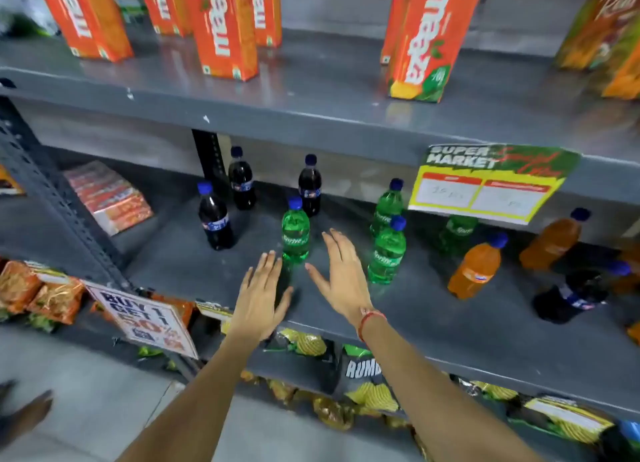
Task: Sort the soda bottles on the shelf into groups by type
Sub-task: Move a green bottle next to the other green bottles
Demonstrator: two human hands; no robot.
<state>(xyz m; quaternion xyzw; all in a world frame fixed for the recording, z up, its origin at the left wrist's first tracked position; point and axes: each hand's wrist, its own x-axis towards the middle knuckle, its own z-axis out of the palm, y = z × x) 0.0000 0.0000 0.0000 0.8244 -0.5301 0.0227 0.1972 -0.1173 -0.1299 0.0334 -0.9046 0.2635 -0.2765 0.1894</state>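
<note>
Soda bottles with blue caps stand on the grey middle shelf (180, 264). Three dark cola bottles (214, 219) are at the left and back. A green bottle (295, 233) stands in the middle, and more green ones (387, 250) are to its right. Orange bottles (476, 267) stand further right, with another dark cola bottle (575, 297) at the far right. My left hand (259, 295) and my right hand (341, 274) are open, fingers spread, just in front of the middle green bottle, one on each side, holding nothing.
Orange juice cartons (225, 29) stand on the upper shelf. A yellow and green price sign (485, 184) hangs from its edge and partly hides one green bottle. Flat boxes (110, 195) lie at the shelf's left. Snack packets (367, 389) fill the shelf below.
</note>
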